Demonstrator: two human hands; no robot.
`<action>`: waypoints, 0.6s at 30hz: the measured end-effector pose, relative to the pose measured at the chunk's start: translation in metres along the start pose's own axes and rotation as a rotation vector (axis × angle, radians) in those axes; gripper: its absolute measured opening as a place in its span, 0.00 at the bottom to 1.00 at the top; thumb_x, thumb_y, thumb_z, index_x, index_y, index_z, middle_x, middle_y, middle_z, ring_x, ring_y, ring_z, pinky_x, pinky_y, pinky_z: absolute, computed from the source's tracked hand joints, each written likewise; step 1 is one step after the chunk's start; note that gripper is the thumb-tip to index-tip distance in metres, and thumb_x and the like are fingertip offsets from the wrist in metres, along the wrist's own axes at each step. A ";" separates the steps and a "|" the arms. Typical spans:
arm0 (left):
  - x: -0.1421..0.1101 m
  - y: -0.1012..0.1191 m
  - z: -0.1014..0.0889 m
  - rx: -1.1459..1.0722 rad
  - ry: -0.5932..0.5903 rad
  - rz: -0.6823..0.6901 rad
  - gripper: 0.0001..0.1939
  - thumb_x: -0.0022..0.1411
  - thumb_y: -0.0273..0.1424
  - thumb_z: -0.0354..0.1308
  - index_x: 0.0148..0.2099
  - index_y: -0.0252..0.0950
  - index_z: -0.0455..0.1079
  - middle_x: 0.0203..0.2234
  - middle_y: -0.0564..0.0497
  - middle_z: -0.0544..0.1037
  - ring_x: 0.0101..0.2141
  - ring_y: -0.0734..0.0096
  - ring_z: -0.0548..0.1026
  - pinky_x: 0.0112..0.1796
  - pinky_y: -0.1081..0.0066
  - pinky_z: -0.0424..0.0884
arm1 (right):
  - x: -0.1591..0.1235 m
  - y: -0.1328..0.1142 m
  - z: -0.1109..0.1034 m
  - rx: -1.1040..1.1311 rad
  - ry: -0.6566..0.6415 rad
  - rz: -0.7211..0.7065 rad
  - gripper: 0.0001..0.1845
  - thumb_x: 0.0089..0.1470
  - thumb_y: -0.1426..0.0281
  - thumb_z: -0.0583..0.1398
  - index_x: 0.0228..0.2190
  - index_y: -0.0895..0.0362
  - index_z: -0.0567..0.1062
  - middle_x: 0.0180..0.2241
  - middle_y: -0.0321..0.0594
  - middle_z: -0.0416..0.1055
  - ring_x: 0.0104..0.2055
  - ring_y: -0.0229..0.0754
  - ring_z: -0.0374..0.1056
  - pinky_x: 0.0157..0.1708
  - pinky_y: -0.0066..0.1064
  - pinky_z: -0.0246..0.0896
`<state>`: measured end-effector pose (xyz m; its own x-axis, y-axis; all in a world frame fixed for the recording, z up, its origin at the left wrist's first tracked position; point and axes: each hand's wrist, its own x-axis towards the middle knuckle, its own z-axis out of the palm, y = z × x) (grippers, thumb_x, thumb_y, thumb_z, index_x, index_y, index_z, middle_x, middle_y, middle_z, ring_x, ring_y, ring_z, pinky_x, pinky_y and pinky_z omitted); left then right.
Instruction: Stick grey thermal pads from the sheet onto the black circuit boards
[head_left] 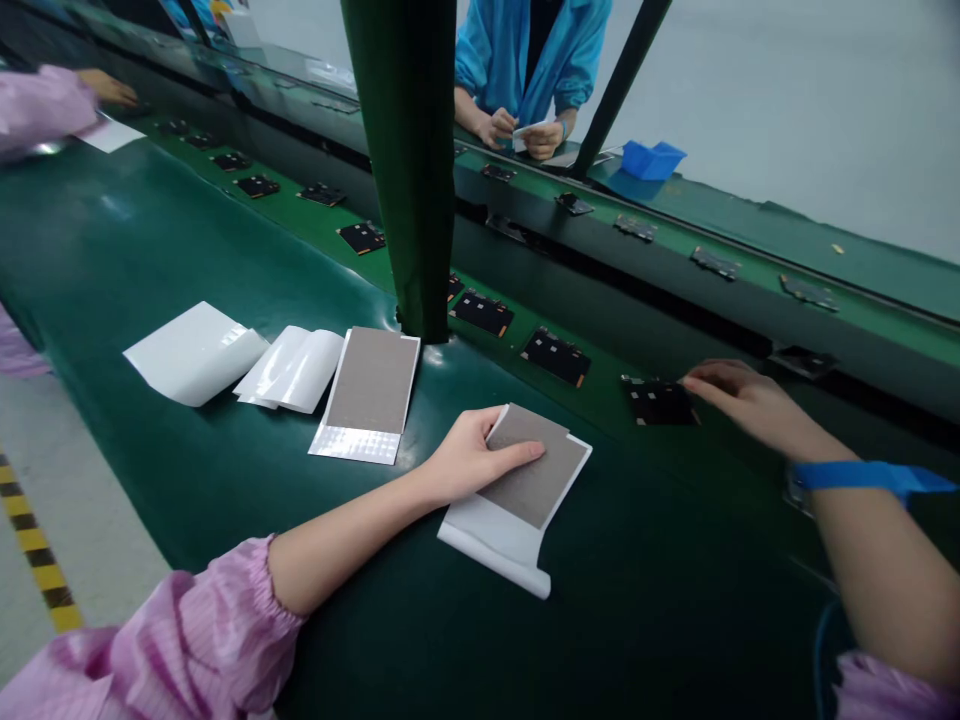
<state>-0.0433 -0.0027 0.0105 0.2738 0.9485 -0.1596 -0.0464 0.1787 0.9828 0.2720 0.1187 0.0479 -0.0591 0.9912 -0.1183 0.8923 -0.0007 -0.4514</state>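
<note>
My left hand [480,455] grips a grey rectangular pad on white backing paper [525,465], its thumb lying on the grey face. The lower edge of that white backing curls up. Over at the right, my right hand [739,400] pinches the edge of a flat black part [660,402] with small white squares, which is on or just above the green strip. A blue wristband [862,477] circles my right wrist. Left of my left hand lies another grey pad [375,380] on white backing, beside curled white sheets [296,365] and a larger white sheet [195,350].
A dark green post [405,170] rises from the table's back edge. Several black parts [555,355] line the green strip. Across it, a person in blue [532,60] holds a small white item near a blue bin [651,160]. A pink-sleeved arm [45,110] reaches in at far left.
</note>
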 end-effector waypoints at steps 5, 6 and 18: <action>0.001 0.000 0.000 0.021 -0.005 0.000 0.13 0.56 0.38 0.63 0.40 0.35 0.74 0.36 0.47 0.80 0.36 0.64 0.78 0.33 0.71 0.73 | 0.021 0.028 -0.006 -0.065 -0.187 0.079 0.10 0.49 0.61 0.59 0.28 0.54 0.76 0.45 0.51 0.67 0.45 0.53 0.66 0.46 0.41 0.61; 0.001 0.000 0.000 0.019 -0.004 0.000 0.13 0.56 0.38 0.63 0.40 0.35 0.74 0.37 0.47 0.80 0.36 0.64 0.78 0.33 0.71 0.73 | 0.022 0.032 -0.005 -0.063 -0.187 0.080 0.10 0.49 0.60 0.60 0.28 0.54 0.76 0.45 0.51 0.67 0.45 0.53 0.66 0.45 0.41 0.62; 0.001 -0.002 0.000 0.016 -0.009 0.024 0.14 0.56 0.38 0.63 0.41 0.35 0.74 0.37 0.47 0.80 0.37 0.65 0.78 0.34 0.71 0.73 | -0.001 0.036 -0.006 -0.054 0.015 0.213 0.23 0.39 0.53 0.62 0.34 0.54 0.66 0.45 0.57 0.67 0.41 0.57 0.68 0.35 0.44 0.65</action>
<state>-0.0427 -0.0016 0.0087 0.2814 0.9500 -0.1354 -0.0378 0.1520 0.9877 0.3068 0.1184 0.0368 0.1396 0.9712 -0.1931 0.9066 -0.2038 -0.3695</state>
